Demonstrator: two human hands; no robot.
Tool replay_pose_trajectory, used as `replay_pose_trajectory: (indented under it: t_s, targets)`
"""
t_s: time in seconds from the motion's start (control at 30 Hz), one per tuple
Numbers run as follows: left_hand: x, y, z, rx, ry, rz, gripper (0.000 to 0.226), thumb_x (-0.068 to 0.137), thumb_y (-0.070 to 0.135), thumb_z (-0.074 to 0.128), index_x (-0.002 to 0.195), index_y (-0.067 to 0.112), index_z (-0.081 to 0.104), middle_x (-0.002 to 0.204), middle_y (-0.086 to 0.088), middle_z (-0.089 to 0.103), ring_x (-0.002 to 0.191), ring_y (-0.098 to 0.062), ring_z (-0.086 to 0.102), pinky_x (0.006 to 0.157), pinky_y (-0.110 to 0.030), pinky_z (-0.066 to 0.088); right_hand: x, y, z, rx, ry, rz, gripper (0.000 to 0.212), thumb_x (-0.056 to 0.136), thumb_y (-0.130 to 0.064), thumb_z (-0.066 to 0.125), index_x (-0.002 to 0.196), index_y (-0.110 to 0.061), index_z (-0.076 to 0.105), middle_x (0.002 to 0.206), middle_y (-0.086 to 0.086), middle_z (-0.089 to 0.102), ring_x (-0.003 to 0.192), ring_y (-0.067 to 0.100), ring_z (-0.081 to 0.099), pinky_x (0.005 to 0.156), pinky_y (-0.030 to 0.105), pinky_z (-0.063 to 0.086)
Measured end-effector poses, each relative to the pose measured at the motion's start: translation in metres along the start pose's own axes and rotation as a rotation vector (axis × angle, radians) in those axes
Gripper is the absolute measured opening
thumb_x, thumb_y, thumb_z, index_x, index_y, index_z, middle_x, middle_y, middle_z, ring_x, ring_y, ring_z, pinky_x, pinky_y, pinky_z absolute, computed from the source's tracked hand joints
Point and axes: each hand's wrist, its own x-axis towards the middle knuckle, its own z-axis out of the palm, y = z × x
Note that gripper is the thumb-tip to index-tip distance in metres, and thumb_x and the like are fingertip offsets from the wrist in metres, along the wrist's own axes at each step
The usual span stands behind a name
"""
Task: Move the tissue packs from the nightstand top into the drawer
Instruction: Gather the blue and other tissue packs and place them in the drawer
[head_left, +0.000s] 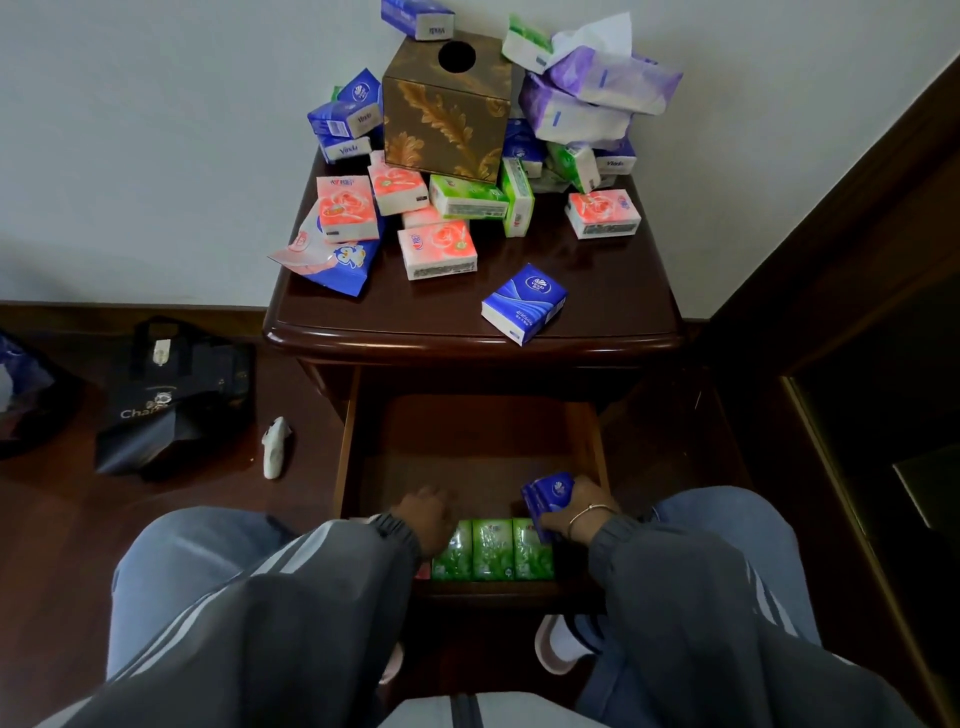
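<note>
Open drawer (470, 441) of the dark wooden nightstand (597, 291), with three green tissue packs (492, 550) upright in a row at its front edge; a blue pack (548, 499) above them; pink, green, blue and purple packs (437, 248) heaped on top around one lone blue pack (523, 303) near the front.

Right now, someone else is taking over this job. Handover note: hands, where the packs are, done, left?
Right hand: inside the open drawer, closed on a blue tissue pack, not yet set down.
Left hand: in the drawer beside the green packs, holding nothing that I can see.
Done: three green tissue packs stand in a row at the drawer's front edge; something red shows at their left, unclear.
Left: most of the pile is still on the nightstand top: a lone blue pack near the front, pink packs, green, blue and purple ones around the brown tissue box.
</note>
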Motion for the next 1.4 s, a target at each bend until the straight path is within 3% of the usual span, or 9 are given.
replay_pose_trajectory:
  t_s: [0.07,0.2,0.47,0.6,0.8,0.93,1.03,1.13,1.4]
  targets:
    - [0.000,-0.013,0.014,0.141,-0.074,-0.015,0.051,0.097,0.034,0.044,0.145,0.023,0.035,0.149,-0.007,0.038,0.133,-0.029,0.041,0.108,-0.040,0.036,0.003,-0.001,0.010,-0.033,0.007,0.092,0.078,0.070,-0.037,0.077,0.131,-0.005,0.040,0.130,0.012,0.053,0.115,0.026,0.055,0.092,0.030,0.047]
    - [0.003,-0.022,0.021,0.180,-0.082,-0.008,0.055,0.094,0.034,0.047,0.147,0.025,0.032,0.149,-0.006,0.039,0.133,-0.030,0.040,0.107,-0.039,0.033,0.006,-0.009,0.018,0.001,0.086,0.200,0.084,0.069,-0.037,0.078,0.131,-0.003,0.034,0.131,0.014,0.051,0.117,0.028,0.053,0.092,0.032,0.046]
    - [0.007,-0.022,0.018,0.182,-0.117,0.014,0.055,0.094,0.036,0.047,0.146,0.024,0.032,0.149,-0.006,0.039,0.134,-0.029,0.039,0.110,-0.039,0.031,-0.009,-0.003,0.018,-0.207,0.121,0.193,0.073,0.076,-0.039,0.072,0.127,-0.008,0.030,0.127,0.012,0.054,0.116,0.029,0.056,0.090,0.036,0.047]
    - [0.006,-0.021,0.017,0.203,-0.126,0.028,0.057,0.094,0.037,0.047,0.147,0.024,0.030,0.151,-0.006,0.038,0.136,-0.028,0.038,0.111,-0.041,0.030,-0.011,-0.010,0.026,-0.179,0.111,0.245,0.068,0.082,-0.034,0.069,0.129,-0.007,0.027,0.129,0.013,0.054,0.118,0.028,0.056,0.094,0.036,0.046]
    - [0.004,-0.019,0.017,0.210,-0.098,0.033,0.056,0.095,0.041,0.044,0.147,0.025,0.030,0.152,-0.004,0.035,0.136,-0.027,0.037,0.111,-0.041,0.029,-0.014,-0.004,0.025,-0.078,0.083,0.212,0.082,0.078,-0.038,0.069,0.135,-0.006,0.020,0.128,0.014,0.053,0.114,0.030,0.056,0.090,0.035,0.047]
    - [0.007,0.016,0.025,0.249,0.078,0.216,0.051,0.095,0.034,0.045,0.144,0.027,0.033,0.151,-0.001,0.034,0.135,-0.025,0.034,0.109,-0.044,0.026,-0.018,0.000,0.024,-0.066,0.114,0.190,0.078,0.076,-0.039,0.071,0.131,-0.008,0.025,0.125,0.013,0.055,0.112,0.030,0.057,0.088,0.036,0.048]
    - [0.012,0.048,0.034,0.333,0.020,0.433,0.054,0.096,0.025,0.045,0.148,0.026,0.030,0.157,-0.001,0.025,0.140,-0.026,0.028,0.111,-0.047,0.022,-0.021,0.001,0.023,-0.077,0.115,0.200,0.081,0.075,-0.042,0.071,0.133,-0.009,0.025,0.129,0.013,0.052,0.116,0.031,0.055,0.092,0.039,0.047]
    - [0.018,0.056,0.044,0.487,-0.075,0.489,0.052,0.099,0.032,0.039,0.150,0.029,0.027,0.161,0.001,0.014,0.146,-0.026,0.018,0.113,-0.052,0.015,-0.021,0.003,0.025,-0.114,0.103,0.226,0.086,0.075,-0.045,0.071,0.136,-0.008,0.022,0.133,0.014,0.049,0.120,0.032,0.053,0.094,0.040,0.046]
    - [0.025,0.049,0.046,0.553,-0.181,0.452,0.052,0.101,0.039,0.029,0.152,0.032,0.017,0.162,0.005,0.006,0.148,-0.020,0.009,0.113,-0.061,0.006,-0.018,-0.001,0.034,-0.168,0.145,0.253,0.043,0.096,-0.024,0.049,0.130,-0.007,0.029,0.128,0.013,0.055,0.117,0.028,0.056,0.092,0.035,0.046]
